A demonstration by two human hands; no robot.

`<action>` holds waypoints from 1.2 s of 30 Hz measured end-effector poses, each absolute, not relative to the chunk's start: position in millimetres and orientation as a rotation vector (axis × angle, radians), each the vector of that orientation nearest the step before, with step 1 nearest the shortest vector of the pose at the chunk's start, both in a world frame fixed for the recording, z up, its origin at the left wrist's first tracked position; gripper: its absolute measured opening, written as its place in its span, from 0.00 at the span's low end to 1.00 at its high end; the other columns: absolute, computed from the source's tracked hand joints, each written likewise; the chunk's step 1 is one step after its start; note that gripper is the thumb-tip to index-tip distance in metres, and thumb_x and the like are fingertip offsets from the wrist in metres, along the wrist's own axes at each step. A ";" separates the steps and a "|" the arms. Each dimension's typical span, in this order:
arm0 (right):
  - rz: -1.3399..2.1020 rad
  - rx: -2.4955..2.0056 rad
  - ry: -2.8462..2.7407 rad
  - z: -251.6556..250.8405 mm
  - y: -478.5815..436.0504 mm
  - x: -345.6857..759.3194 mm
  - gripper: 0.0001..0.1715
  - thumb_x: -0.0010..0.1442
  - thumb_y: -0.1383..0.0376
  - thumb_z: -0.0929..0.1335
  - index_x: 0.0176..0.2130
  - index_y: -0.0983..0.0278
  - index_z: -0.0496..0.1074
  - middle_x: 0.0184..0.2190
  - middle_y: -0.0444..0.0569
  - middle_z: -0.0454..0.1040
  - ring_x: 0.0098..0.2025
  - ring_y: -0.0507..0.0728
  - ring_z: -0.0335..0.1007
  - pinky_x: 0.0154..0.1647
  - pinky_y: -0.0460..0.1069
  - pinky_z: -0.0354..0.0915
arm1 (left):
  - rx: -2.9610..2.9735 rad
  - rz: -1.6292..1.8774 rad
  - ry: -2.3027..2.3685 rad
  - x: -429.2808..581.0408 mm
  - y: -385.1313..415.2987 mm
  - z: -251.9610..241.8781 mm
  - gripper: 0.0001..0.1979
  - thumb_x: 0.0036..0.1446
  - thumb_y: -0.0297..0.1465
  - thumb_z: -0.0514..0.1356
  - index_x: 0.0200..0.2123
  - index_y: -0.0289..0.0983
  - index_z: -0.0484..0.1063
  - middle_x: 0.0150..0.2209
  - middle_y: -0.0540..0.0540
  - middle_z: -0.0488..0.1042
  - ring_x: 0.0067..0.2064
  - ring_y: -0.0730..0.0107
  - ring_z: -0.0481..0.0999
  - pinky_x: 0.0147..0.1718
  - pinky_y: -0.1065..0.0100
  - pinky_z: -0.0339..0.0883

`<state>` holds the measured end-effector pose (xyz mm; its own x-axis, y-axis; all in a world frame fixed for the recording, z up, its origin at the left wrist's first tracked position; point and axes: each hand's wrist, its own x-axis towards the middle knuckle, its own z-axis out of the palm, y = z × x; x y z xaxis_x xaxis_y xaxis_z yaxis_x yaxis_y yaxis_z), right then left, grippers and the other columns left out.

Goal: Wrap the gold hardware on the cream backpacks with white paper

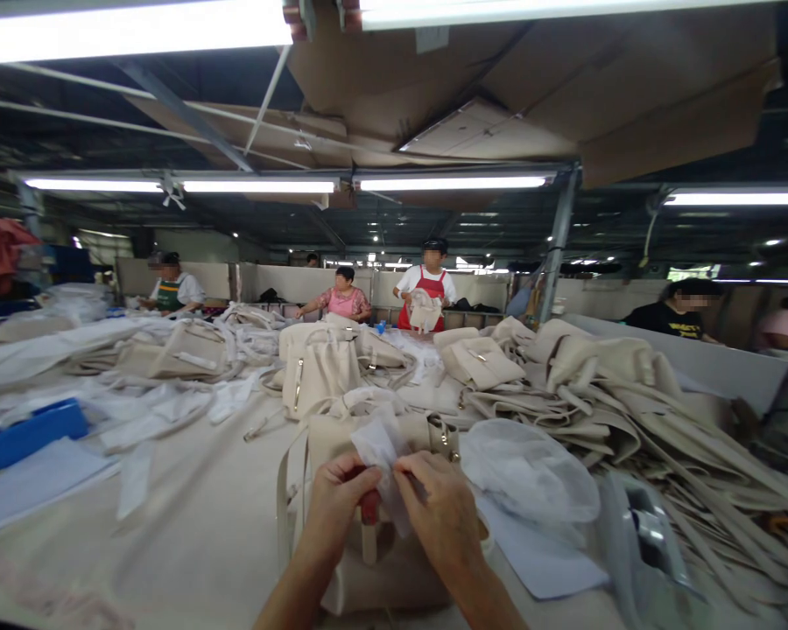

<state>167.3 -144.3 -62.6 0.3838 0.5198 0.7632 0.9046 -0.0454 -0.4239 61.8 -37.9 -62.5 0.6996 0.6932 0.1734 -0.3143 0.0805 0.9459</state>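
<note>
Together the left hand and right hand pinch a crumpled white paper between their fingertips, holding it just above the open top of a cream handbag lying on the counter beneath both wrists.

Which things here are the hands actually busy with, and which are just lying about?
In use: left hand and right hand, both pinching the white tissue paper; cream handbag beneath them.
Lying about: clear plastic bag, pile of cream bags, blue tray, white sheet.
</note>
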 end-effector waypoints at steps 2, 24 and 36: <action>-0.461 -1.711 -1.277 -62.4 -144.6 165.6 0.11 0.61 0.68 0.63 0.34 0.60 0.76 0.31 0.47 0.78 0.36 0.58 0.73 0.40 0.51 0.62 | 1.299 0.789 0.356 62.8 -37.4 -63.6 0.15 0.41 0.39 0.69 0.28 0.32 0.79 0.21 0.47 0.72 0.15 0.75 0.63 0.16 0.72 0.58; -0.051 -1.659 -1.164 -77.2 -143.2 168.4 0.40 0.61 0.60 0.65 0.69 0.65 0.55 0.23 0.48 0.77 0.27 0.63 0.75 0.30 0.54 0.68 | 1.177 0.706 0.318 71.1 -41.4 -42.8 0.16 0.38 0.34 0.71 0.31 0.33 0.75 0.23 0.50 0.73 0.18 0.77 0.67 0.17 0.76 0.59; 0.535 -1.189 -0.621 -108.9 -156.6 155.6 0.35 0.43 0.40 0.74 0.42 0.60 0.72 0.32 0.49 0.78 0.31 0.61 0.76 0.23 0.50 0.73 | 0.897 0.645 0.310 74.7 -50.6 -43.2 0.18 0.34 0.31 0.71 0.31 0.35 0.70 0.21 0.50 0.75 0.18 0.72 0.72 0.14 0.76 0.57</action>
<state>155.6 -156.6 -108.9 0.7187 0.6767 0.1600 -0.0585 0.2881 -0.9558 74.7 -50.6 -43.2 0.7709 0.6368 0.0121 -0.3878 0.4543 0.8020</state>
